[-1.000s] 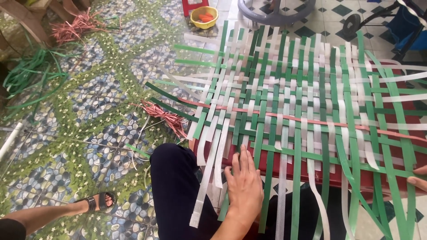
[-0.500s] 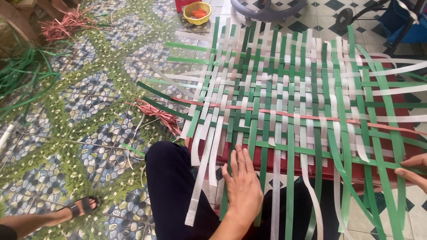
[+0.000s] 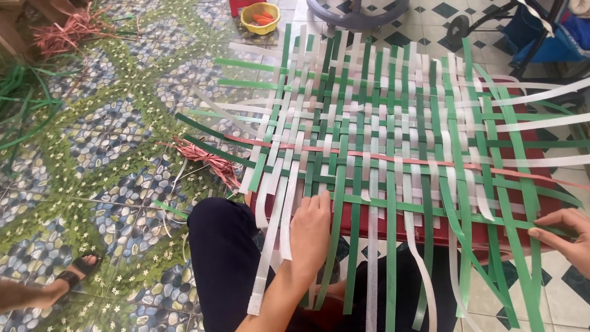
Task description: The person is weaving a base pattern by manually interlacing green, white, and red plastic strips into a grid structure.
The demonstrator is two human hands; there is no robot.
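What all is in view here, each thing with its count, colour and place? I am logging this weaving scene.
woven mat: one, green and white straps with one pink strap across, centre to right
red stand: one, under the mat's near edge
pink strap bundle: one, floor left of the mat
second pink strap bundle: one, top left
loose green straps: a bunch, far left
yellow bowl: one, holding orange things, top centre
grey round base: one, top centre
tiled floor: pebble and leaf pattern, blue and green
sandalled foot: one, bottom left
left hand: flat on the near vertical straps
right hand: pinching a green strap at the right edge
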